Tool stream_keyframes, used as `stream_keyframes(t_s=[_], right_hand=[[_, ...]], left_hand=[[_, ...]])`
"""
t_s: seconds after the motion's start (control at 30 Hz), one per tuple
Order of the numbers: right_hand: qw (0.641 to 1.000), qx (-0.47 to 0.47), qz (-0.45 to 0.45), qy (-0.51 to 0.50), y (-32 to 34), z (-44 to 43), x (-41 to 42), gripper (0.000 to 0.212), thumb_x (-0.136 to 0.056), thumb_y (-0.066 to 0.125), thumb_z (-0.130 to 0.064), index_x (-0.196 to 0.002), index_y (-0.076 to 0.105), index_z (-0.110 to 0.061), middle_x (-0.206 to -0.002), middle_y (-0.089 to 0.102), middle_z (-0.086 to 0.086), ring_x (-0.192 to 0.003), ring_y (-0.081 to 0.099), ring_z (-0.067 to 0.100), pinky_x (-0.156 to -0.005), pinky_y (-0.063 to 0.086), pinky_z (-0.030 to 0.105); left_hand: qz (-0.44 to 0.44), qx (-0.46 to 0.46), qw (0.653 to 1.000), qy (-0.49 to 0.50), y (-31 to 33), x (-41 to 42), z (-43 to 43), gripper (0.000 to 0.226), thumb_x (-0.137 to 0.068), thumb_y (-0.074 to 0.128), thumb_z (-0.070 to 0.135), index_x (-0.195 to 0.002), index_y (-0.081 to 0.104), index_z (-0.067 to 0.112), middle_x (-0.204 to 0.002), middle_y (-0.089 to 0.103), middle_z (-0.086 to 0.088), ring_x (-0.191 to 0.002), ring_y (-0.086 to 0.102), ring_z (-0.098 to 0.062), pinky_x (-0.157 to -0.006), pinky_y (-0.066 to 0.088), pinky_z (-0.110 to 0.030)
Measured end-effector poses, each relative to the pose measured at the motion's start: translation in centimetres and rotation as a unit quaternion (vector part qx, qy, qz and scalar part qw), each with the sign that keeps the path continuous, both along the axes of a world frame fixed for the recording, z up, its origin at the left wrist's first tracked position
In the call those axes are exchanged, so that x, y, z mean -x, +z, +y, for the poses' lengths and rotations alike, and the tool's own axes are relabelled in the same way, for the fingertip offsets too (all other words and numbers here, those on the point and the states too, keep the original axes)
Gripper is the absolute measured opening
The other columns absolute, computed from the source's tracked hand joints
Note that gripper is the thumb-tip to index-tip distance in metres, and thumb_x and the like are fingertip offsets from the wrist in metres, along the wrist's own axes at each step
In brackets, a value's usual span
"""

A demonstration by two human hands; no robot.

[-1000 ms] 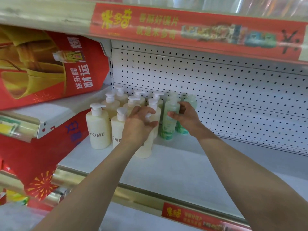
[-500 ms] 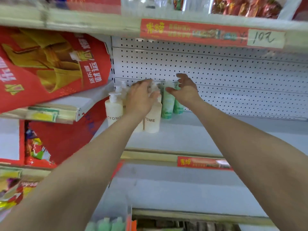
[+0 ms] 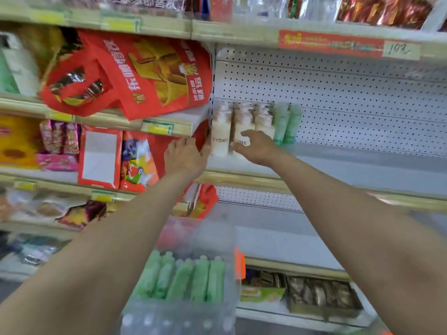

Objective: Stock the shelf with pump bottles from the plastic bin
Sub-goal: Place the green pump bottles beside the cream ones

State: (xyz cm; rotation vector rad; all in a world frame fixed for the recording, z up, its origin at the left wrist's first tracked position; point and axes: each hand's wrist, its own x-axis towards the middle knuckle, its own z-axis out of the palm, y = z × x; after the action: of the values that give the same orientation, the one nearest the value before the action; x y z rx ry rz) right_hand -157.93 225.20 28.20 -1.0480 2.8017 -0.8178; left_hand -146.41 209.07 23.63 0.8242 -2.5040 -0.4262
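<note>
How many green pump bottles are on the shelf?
2: one green pump bottle beside the cream pump bottles, second green pump bottle right of it; others may hide behind.

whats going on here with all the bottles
A person is stocking a white metal shelf with pump bottles. A cluster of cream pump bottles stands at its left end, with green pump bottles beside them on the right. The right hand reaches open-fingered to the front cream bottles; the left hand is beside the leftmost one, contact unclear. Neither lifts a bottle. Below, a clear plastic bin holds more green bottles.
</note>
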Motion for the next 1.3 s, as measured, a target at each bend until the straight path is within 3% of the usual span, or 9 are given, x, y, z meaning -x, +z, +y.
stream_keyframes(t_s=[0.37,0.53,0.63,0.73,0.83,0.9,1.0,1.13,1.3], right_hand=[[0.983,-0.121,-0.129,0.054,-14.0,-2.2,-6.9,0.055,-0.098,0.057,-0.043,-0.142,0.049,-0.012,-0.150,0.047,0.009,-0.136,0.045,0.027,-0.104,0.036,0.030],[0.943,-0.208,-0.254,0.059,-23.3,-3.2,-7.5,0.069,-0.098,0.052,-0.051,-0.149,0.040,-0.005,-0.155,0.040,0.010,-0.137,0.045,0.026,-0.104,0.035,0.026],[0.907,-0.218,-0.359,0.032,-28.3,-3.7,-7.5,0.068,-0.098,0.054,-0.048,-0.145,0.044,0.000,-0.145,0.048,0.017,-0.129,0.051,0.033,-0.108,0.043,0.040],[0.861,-0.174,-0.477,-0.035,-32.2,-4.3,-7.3,0.062,-0.095,0.063,-0.042,-0.140,0.045,-0.004,-0.111,0.052,0.006,-0.099,0.055,0.022,-0.088,0.052,0.036],[0.836,-0.194,-0.510,-0.056,-34.5,-4.8,-6.7,0.036,-0.094,0.065,-0.040,-0.103,0.048,-0.010,-0.077,0.041,0.001,-0.061,0.045,0.013,-0.055,0.043,0.017],[0.829,-0.189,-0.522,-0.065,-35.7,-5.4,-6.3,0.030,-0.096,0.064,-0.035,-0.085,0.045,-0.014,-0.070,0.039,0.001,-0.056,0.042,0.012,-0.046,0.041,0.018],[0.814,-0.153,-0.556,-0.072,-38.2,-6.5,-5.6,0.022,-0.094,0.068,-0.024,-0.098,0.052,-0.010,-0.082,0.052,0.005,-0.075,0.053,0.017,-0.078,0.055,0.033],[0.738,-0.077,-0.660,-0.116,-39.8,-7.9,-5.7,0.007,-0.095,0.063,-0.010,-0.102,0.062,-0.008,-0.107,0.069,0.012,-0.080,0.065,0.016,-0.071,0.054,0.025],[0.709,-0.031,-0.684,-0.171,-42.3,-8.9,-6.3,0.023,-0.095,0.063,-0.008,-0.117,0.062,0.001,-0.116,0.069,0.016,-0.090,0.066,0.024,-0.066,0.053,0.027]], left_hand=[[-0.148,-0.171,0.974,0.030,-15.8,-8.3,-3.7,0.065,-0.098,0.037,0.056,-0.138,0.048,0.005,-0.136,0.053,-0.023,-0.127,0.046,-0.039,-0.106,0.036,-0.045],[-0.220,-0.277,0.935,0.036,-22.4,-10.6,-3.7,0.060,-0.099,0.046,0.049,-0.140,0.045,0.006,-0.141,0.051,-0.016,-0.127,0.049,-0.034,-0.104,0.039,-0.039],[-0.247,-0.342,0.907,0.027,-25.4,-10.5,-3.3,0.062,-0.097,0.054,0.047,-0.144,0.043,0.009,-0.147,0.047,-0.012,-0.132,0.047,-0.030,-0.104,0.037,-0.033],[-0.280,-0.400,0.872,0.036,-28.0,-9.2,-2.8,0.062,-0.095,0.056,0.048,-0.143,0.045,0.011,-0.147,0.047,-0.012,-0.131,0.049,-0.028,-0.106,0.040,-0.034],[-0.320,-0.414,0.851,0.041,-30.2,-8.0,-2.5,0.066,-0.096,0.053,0.050,-0.147,0.041,0.009,-0.153,0.039,-0.012,-0.136,0.043,-0.027,-0.109,0.037,-0.030],[-0.330,-0.426,0.841,0.051,-31.5,-7.4,-2.4,0.067,-0.097,0.052,0.050,-0.148,0.038,0.009,-0.155,0.036,-0.012,-0.139,0.040,-0.026,-0.111,0.034,-0.029],[-0.335,-0.464,0.816,0.080,-33.4,-6.8,-2.6,0.069,-0.095,0.055,0.051,-0.148,0.038,0.011,-0.155,0.037,-0.011,-0.136,0.044,-0.024,-0.108,0.038,-0.028],[-0.258,-0.590,0.754,0.131,-34.8,-5.8,-3.0,0.048,-0.096,0.061,0.036,-0.134,0.049,0.010,-0.122,0.060,-0.010,-0.099,0.064,-0.011,-0.075,0.048,-0.022],[-0.166,-0.718,0.647,0.195,-36.5,-5.9,-4.4,0.043,-0.095,0.063,0.029,-0.124,0.059,-0.003,-0.115,0.069,-0.012,-0.104,0.067,-0.026,-0.095,0.053,-0.040]])
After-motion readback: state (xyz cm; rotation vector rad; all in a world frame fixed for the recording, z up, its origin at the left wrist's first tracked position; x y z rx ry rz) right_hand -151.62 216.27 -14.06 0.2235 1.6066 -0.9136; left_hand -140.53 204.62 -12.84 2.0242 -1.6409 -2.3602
